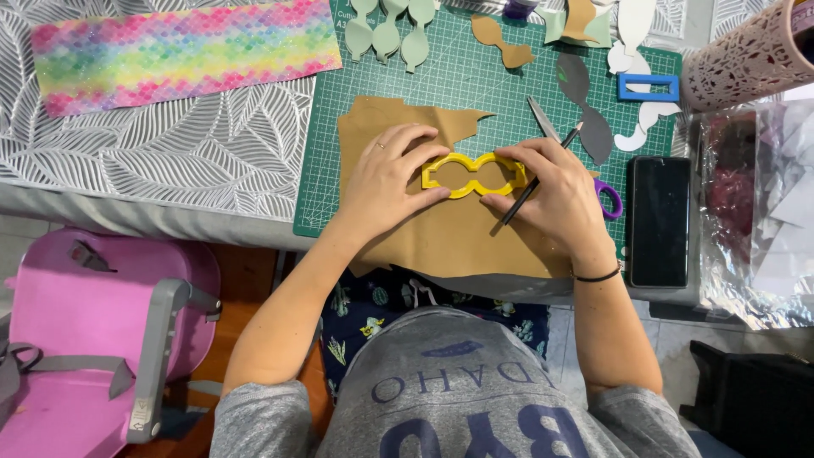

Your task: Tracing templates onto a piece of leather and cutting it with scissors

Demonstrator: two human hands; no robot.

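A yellow bow-shaped plastic template [471,175] lies on a tan sheet of faux leather [441,229] that rests on a green cutting mat [475,76]. My left hand [386,182] presses the template's left side with fingers spread. My right hand [555,191] touches the template's right end and holds a dark pen [543,174], its tip pointing down toward me.
Scissors with a purple handle [606,195] lie under my right hand. A black phone [659,220] sits to the right. Cut-out shapes in mint [390,34], tan and grey, a blue frame [649,86], a rainbow glitter sheet [182,51] and a pink seat [93,339] surround the mat.
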